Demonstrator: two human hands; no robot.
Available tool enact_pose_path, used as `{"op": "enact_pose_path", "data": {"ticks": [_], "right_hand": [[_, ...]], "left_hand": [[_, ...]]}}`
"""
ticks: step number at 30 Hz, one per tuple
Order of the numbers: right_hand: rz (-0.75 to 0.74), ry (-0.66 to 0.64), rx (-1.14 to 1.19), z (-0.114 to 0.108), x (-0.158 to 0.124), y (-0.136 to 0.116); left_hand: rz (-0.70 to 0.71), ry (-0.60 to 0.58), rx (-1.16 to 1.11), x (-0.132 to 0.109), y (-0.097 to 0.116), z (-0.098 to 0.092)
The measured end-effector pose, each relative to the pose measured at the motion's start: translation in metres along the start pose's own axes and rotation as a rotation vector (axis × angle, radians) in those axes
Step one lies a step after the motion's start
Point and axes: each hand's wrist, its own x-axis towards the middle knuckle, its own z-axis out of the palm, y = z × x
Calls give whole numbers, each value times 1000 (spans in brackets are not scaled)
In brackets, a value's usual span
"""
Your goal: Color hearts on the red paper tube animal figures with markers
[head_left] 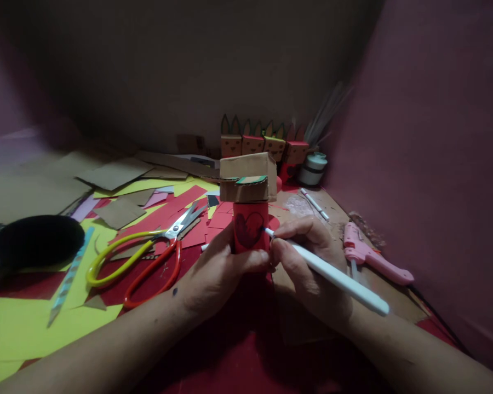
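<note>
My left hand [213,273] is wrapped round the lower part of a red paper figure [250,210] with a cardboard box head [246,167]. A dark heart outline [250,229], partly filled in, shows on the red body. In my right hand [312,268] is a white marker [337,276], pinched between thumb and fingers. Its tip rests at the heart's right edge. Part of the figure's base is hidden by my fingers.
Yellow-and-red scissors [173,232], a striped pencil [72,276] and a black oval object [36,241] lie left among paper and cardboard scraps. To the right are a pink glue gun [372,257] and a marker cap or pen [314,204]. Several cardboard-headed figures [252,145] stand behind, beside a jar [313,168].
</note>
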Motion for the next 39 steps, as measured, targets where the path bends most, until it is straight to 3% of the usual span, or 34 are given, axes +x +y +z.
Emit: {"op": "enact_pose_path", "data": {"ticks": [31,39], "right_hand": [[-58,-118,25,-3,-1,2],[-47,-106,4,-5,-1,-1]], "left_hand": [[-33,4,-68,-1,-5,-4],[21,-80,-88,1,-5,-5]]}}
